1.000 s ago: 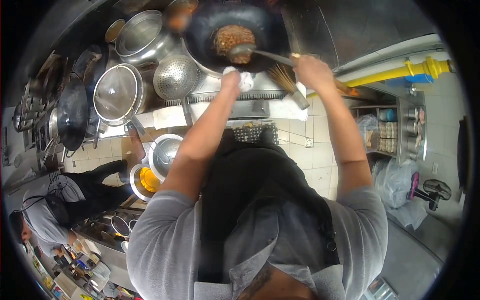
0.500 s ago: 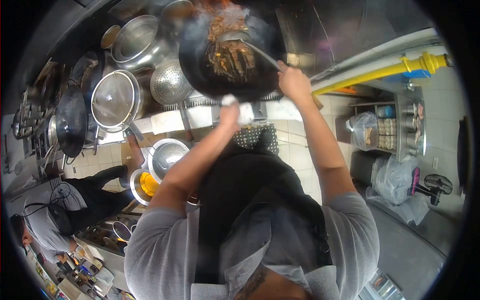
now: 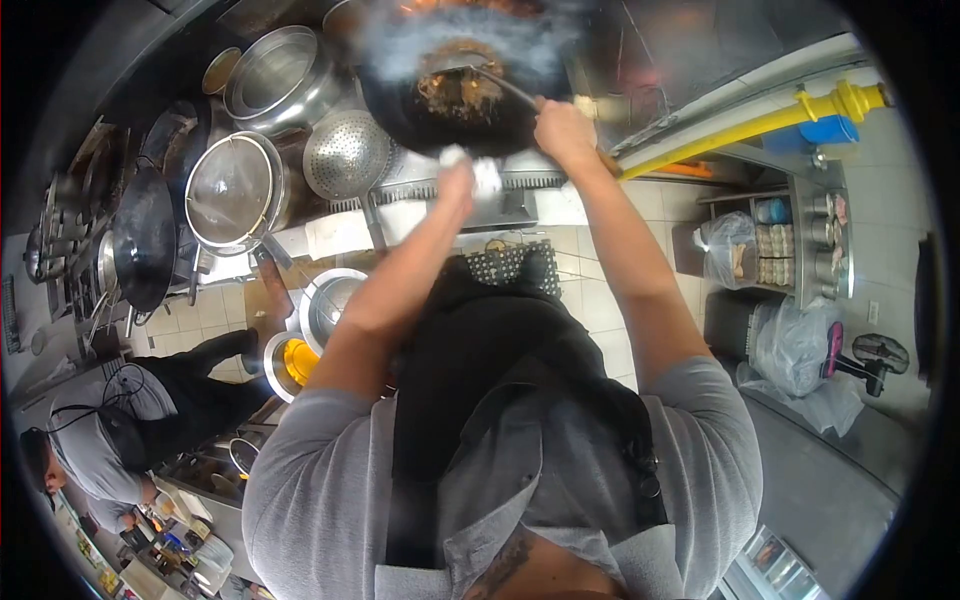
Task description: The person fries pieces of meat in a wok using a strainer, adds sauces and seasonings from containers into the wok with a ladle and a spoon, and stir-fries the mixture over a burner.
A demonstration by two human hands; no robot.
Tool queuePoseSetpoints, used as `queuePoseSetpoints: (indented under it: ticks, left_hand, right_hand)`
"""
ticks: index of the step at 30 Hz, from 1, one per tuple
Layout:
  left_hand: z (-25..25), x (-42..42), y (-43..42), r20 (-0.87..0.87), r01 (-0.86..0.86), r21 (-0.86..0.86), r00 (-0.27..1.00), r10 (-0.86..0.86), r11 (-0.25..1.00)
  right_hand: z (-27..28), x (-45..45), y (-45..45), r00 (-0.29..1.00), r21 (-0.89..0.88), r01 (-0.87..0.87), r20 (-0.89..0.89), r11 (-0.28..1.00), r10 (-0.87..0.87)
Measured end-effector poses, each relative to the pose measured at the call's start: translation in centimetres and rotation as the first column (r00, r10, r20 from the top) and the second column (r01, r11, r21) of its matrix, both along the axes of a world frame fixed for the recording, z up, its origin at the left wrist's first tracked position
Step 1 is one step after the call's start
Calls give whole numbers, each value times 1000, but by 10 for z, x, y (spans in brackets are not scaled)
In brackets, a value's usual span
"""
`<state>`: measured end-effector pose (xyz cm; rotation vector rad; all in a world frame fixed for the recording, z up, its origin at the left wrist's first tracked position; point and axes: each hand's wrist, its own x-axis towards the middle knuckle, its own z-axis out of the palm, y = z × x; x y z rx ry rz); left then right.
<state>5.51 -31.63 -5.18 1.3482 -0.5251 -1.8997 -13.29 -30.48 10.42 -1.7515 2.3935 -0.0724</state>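
Observation:
A black wok [image 3: 400, 115] sits over the burner, with smoke drifting across its far half. Browned, chopped food [image 3: 460, 98] lies in its middle. My right hand [image 3: 566, 132] is wrapped around the handle of a metal ladle [image 3: 508, 90], whose head rests among the food. My left hand [image 3: 456, 188] is closed on a white cloth [image 3: 486, 178] at the wok's near rim. Motion blurs the cloth, and the part of the rim beneath it is hidden.
Flames [image 3: 470, 8] glow behind the wok. To the left stand a perforated skimmer [image 3: 348, 156], a strainer [image 3: 230, 190] and a metal pot [image 3: 275, 80]. A yellow pipe [image 3: 730, 135] runs along the right. Another person [image 3: 110, 430] works at lower left.
The wok has shifted up in view, my left hand and the cloth with it. My right hand has moved left and up with the ladle. The food is more bunched, and smoke has thickened.

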Motion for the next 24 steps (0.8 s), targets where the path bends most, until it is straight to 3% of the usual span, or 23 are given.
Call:
queuePoseSetpoints:
  ticks: [1,2,3,5,6,9,15,16,18,21,22,23,24]
  left_hand:
    - [10,6,31,16,-39,-13,999,39,999]
    - [24,12,53,188,14,-7,982,-13,1000]
    - [22,8,65,115,-53,-144,991,70,988]
    - [-21,3,33,102,25,-14,995,-24,1000]
    - [13,-8,19,-87,-56,36,994,59,998]
    - [10,-25,-46,-272,-33,108,960,61,994]
    - [30,-26,-41,-198,-46,151,977,75,988]
    - [43,-24,-29,-299,27,125,954,12,992]
    - [100,-25,-5,-287,28,50,958,-13,998]
    - [79,-29,-10,-122,-23,120,992,38,992]
    - [40,-28,-24,-180,-17,59,983,27,998]
    - [32,-26,-19,-178,-23,53,984,32,998]
    - [27,-24,-7,-60,-57,22,996,59,998]
  right_hand:
    - [7,4,10,1000,-4,2,-1,1000,-2]
    - [21,11,23,999,-10,45,23,999,-45]
    - [33,14,30,995,-22,89,43,996,-88]
    - [33,4,44,997,-39,79,22,996,-78]
    - [43,3,52,997,35,71,27,997,-72]
    - [64,7,54,999,107,37,-6,994,-36]
    - [44,-8,52,998,192,-54,-5,980,56]
    - [58,-9,54,998,182,-59,-10,982,62]
    - [94,-5,63,994,232,-96,-21,968,103]
    - [76,-10,41,990,209,-140,28,968,137]
    - [68,-7,32,995,170,-99,25,980,96]
    - [54,-7,24,994,165,-105,26,981,102]
    - [37,-10,17,996,108,-74,55,991,68]
